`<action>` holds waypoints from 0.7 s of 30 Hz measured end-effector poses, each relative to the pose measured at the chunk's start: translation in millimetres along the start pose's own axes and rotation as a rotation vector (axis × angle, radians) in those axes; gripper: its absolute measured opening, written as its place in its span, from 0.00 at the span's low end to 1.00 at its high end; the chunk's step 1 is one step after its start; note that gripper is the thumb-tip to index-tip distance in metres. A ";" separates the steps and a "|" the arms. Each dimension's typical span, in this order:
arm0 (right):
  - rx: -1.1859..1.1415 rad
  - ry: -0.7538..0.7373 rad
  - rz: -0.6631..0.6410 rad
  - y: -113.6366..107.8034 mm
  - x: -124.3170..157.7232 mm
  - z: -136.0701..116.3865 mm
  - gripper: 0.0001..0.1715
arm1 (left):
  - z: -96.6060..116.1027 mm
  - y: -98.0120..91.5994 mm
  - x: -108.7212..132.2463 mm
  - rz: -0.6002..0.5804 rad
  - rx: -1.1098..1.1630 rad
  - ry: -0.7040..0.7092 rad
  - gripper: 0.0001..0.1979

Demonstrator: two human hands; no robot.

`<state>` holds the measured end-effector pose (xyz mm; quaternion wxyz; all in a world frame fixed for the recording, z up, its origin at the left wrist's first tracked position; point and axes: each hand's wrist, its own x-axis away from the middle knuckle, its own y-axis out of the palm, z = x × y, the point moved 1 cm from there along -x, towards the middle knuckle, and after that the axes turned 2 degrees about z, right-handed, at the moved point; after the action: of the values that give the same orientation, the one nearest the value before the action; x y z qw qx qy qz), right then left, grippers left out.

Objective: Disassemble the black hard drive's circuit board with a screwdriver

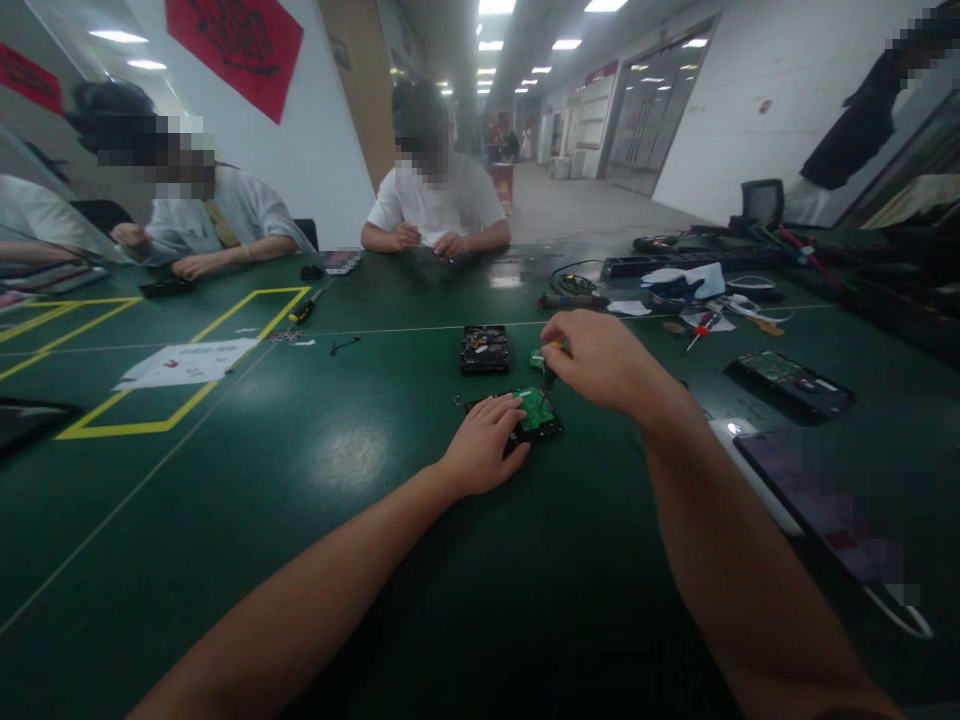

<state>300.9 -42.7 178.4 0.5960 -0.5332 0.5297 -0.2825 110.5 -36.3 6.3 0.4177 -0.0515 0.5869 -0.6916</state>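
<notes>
A black hard drive with a green circuit board lies on the table in front of me. My left hand holds it down, fingers across its left part and thumb along its near edge. Above the board's right side, my right hand is closed around a screwdriver that points downward. Its handle is mostly hidden in my fingers, and I cannot tell if the tip touches a screw. A second hard drive lies just beyond, and a small green board is beside my right fingers.
On the right are another hard drive, a phone, a red-handled screwdriver and cables. A yellow-black screwdriver and paper sheet lie left on the green table. Co-workers sit across.
</notes>
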 end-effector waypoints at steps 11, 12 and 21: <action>-0.095 -0.092 -0.014 -3.1 2.6 3.9 0.13 | -0.2 0.4 0.0 -0.003 0.000 -0.002 0.22; -0.090 -0.078 -0.012 -3.3 2.7 3.2 0.12 | 0.1 0.2 -0.1 -0.003 -0.003 -0.002 0.22; -0.034 0.019 -0.006 -3.9 3.3 2.2 0.10 | -0.6 0.7 0.6 -0.003 -0.001 -0.002 0.22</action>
<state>304.8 -46.0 180.7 0.5808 -0.5424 0.5385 -0.2802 110.1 -36.2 5.2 0.4172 -0.0536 0.5868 -0.6919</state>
